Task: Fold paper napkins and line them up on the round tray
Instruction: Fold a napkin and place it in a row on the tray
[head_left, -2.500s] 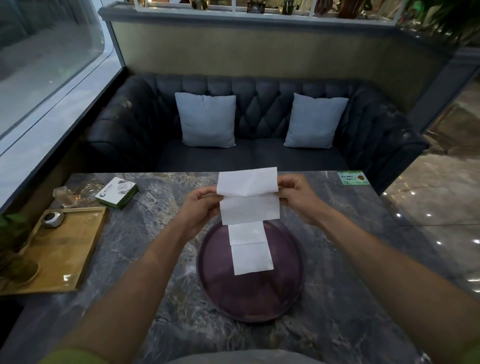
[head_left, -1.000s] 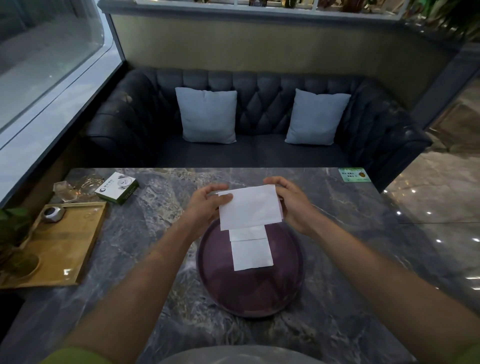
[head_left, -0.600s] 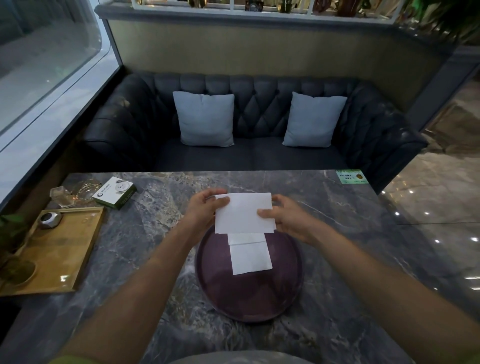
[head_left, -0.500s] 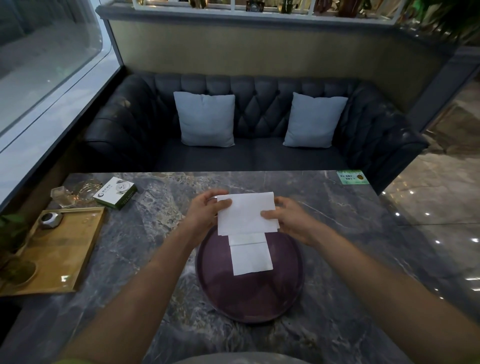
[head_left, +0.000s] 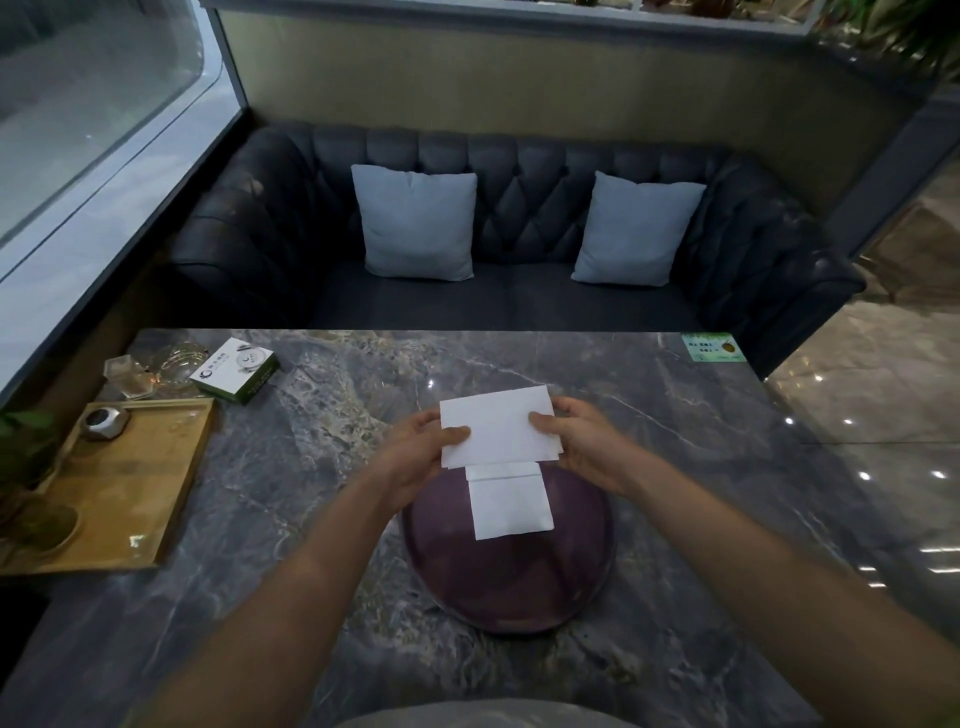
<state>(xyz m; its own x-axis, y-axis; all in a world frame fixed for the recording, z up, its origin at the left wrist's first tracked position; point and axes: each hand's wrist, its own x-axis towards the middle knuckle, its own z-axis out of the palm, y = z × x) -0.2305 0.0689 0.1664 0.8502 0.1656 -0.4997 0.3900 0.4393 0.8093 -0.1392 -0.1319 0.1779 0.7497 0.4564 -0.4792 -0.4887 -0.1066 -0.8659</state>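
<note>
long napkin (head_left: 500, 434) got folded to wide rectangle since earlier; left hand (head_left: 415, 453), right hand (head_left: 576, 441) fingers pinched its ends beyond round tray (head_left: 441, 582); advice: match edges, crease firmly.

1. Dark tufted sofa (head_left: 519, 249) against a beige wall (head_left: 519, 88), with two pale blue cushions, left (head_left: 418, 223) and right (head_left: 636, 231), leaning on its back.
2. Grey marble table (head_left: 337, 452) in front of it.
3. Large window (head_left: 88, 104) along the left side (dim grey light outside).
4. Glossy tiled floor (head_left: 883, 410) on the right, dotted with small bright reflections.
5. Ledge above the wall carrying plants (head_left: 893, 31) (mostly cut off by the upper edge).
</note>
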